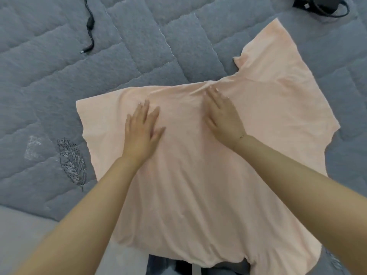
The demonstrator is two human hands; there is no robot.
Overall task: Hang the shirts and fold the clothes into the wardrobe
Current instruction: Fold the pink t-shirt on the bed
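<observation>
A peach T-shirt (198, 155) lies spread on a grey quilted bedspread (59, 76), one sleeve reaching toward the far right, its hem hanging off the near edge of the bed. Both hands lie flat on the upper body of the shirt: the left hand (143, 130) near the middle, the right hand (222, 118) just beside the puckered cloth near the collar. The fingers (146, 108) of both hands are straight and released — pressing, not grasping anything.

The step in hand looks like smoothing the shirt before folding. To do it well, the palms should sweep outward from the centre toward the sleeves and hem, so the creases under the right hand are pushed out instead of trapped. Light, even pressure matters — thin jersey like this likely drags and bunches if pushed hard. The sleeve on the right should lie flat before it is folded in.

No wardrobe, basket or other container is in view. A black power cable (89, 26) lies on the bedspread at the far left, well apart from the shirt.
</observation>
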